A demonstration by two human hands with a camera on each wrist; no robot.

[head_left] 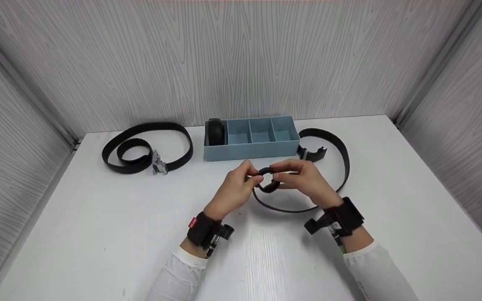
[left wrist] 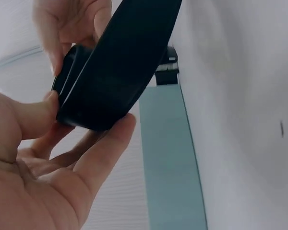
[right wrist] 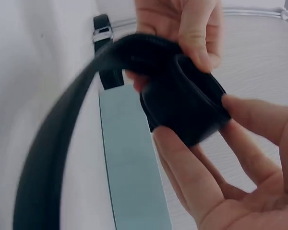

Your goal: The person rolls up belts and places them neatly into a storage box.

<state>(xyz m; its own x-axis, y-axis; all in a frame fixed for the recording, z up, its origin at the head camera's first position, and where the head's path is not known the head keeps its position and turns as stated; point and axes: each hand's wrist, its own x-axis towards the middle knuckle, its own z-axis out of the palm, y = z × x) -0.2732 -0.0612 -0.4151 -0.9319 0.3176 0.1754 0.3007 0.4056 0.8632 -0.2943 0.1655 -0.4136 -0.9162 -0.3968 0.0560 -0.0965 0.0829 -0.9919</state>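
Observation:
A black belt point(head_left: 345, 161) is curled into a small loop at one end, held up between both hands in front of the blue box. My left hand point(head_left: 233, 188) pinches the loop's left side between thumb and fingers. On its right side my right hand point(head_left: 308, 180) grips it the same way. Both wrist views show the rolled end of the belt point(right wrist: 182, 103) close up, the fingers spread along its edges. The rest of the strap sweeps round to the right, and its buckle end point(head_left: 314, 154) lies beside the box.
The blue box point(head_left: 249, 151) has several compartments; a rolled black belt point(head_left: 215, 133) stands in the leftmost. Further left on the white table point(head_left: 111, 234), another black belt point(head_left: 188, 148) lies loosely coiled with a silver buckle point(head_left: 159, 164). Wood-grain panels point(head_left: 241, 54) enclose the back and sides.

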